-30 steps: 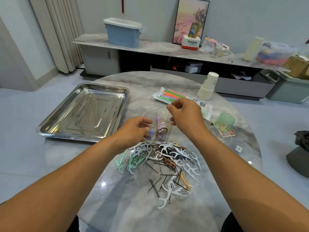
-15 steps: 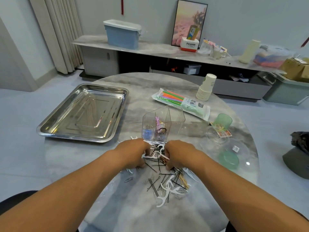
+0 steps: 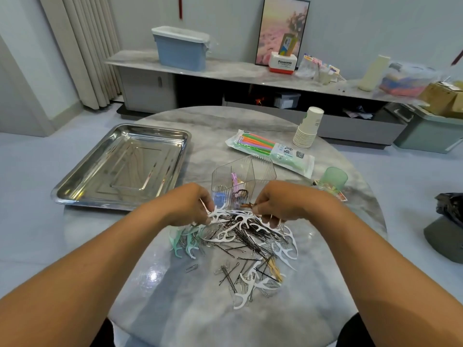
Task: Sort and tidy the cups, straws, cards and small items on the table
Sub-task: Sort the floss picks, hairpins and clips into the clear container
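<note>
Head view. My left hand (image 3: 186, 207) is down at the far edge of the pile of small items (image 3: 240, 244), fingers curled and pinching a white floss pick (image 3: 218, 212). My right hand (image 3: 283, 205) sits just across from it, thumb and forefinger pinching a thin brown hairpin (image 3: 249, 204) — other fingers curled down into the heap. The pile of floss picks, black bobby pins and paper clips spreads from under both hands toward me on the round marble counter (image 3: 175, 309).

Just beyond my hands, between them, stands the clear plastic organizer (image 3: 250, 176), upright, a few small things already inside. Beyond my right hand lies the pack of coloured straws (image 3: 270, 150), and farther out the stack of paper cups (image 3: 308, 127). A green cup (image 3: 334, 177) stands beyond my right wrist, on some cards partly hidden by the arm. Beyond my left hand — the steel tray (image 3: 75, 186).
</note>
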A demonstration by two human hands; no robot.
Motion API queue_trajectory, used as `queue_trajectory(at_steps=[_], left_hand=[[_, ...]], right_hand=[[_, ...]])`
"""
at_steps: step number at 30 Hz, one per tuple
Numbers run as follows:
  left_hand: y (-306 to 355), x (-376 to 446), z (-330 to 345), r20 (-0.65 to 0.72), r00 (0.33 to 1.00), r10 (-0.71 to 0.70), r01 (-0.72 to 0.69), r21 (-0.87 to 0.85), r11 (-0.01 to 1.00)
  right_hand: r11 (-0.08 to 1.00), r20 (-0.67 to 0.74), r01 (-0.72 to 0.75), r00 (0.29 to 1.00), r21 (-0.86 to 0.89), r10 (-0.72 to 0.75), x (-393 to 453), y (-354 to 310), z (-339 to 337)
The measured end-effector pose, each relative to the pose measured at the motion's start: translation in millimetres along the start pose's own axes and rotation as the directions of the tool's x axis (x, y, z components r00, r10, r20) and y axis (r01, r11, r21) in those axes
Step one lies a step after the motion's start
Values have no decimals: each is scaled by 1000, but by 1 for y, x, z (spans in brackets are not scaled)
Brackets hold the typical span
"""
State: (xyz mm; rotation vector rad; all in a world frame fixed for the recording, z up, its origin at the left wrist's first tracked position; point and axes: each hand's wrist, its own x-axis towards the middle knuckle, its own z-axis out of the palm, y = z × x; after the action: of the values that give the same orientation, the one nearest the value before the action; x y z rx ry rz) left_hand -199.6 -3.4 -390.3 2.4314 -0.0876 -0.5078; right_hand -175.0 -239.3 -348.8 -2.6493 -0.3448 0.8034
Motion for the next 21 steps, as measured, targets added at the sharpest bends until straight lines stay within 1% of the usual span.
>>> queue_trajectory(at_steps=[2,4,5,7,8,9,10,12,14,17,18,19,21], left_hand=[[-2,-1,-6,-6,1000,-23,23,-36,999],[-4,0,-5,-1,999,-48,48,-39,998],[-5,0,-3,9,998,-60,60,-47,997],[-5,1,4,38,997,-73,75,-71,995],[-5,1,7,50,996,-75,79,-82,993],[-4,1,10,61,995,-77,82,-93,992],[-4,1,12,70,995,-76,83,-105,991],[-4,-1,14,71,995,-66,74,-103,992],[-6,-2,11,22,998,-53,53,-29,998],[-12,-1,4,-71,996,-45,52,94,994],[-13,-1,3,-83,995,-53,63,120,991],[-15,-1,3,-88,994,-63,76,155,985],[-17,0,6,-89,993,-71,92,261,961]], right_hand=[[991,-83,51,996,127,-41,0,1,-9],[975,-222,110,973,194,-65,1,-1,-17],[968,-311,137,948,211,-66,4,-2,-19],[967,-504,168,862,193,-49,13,-4,-18],[975,-582,155,813,157,-35,18,-7,-17],[983,-627,134,779,127,-26,23,-10,-14],[987,-641,113,768,111,-16,26,-13,-11],[994,-615,51,788,97,20,32,-18,-5],[996,-608,2,792,93,56,34,-21,-3],[997,-644,-10,763,74,55,26,-23,-11],[997,-620,-24,782,80,68,21,-21,-17],[995,-553,-34,829,97,82,16,-17,-22],[991,-313,-65,945,120,99,5,-10,-26]])
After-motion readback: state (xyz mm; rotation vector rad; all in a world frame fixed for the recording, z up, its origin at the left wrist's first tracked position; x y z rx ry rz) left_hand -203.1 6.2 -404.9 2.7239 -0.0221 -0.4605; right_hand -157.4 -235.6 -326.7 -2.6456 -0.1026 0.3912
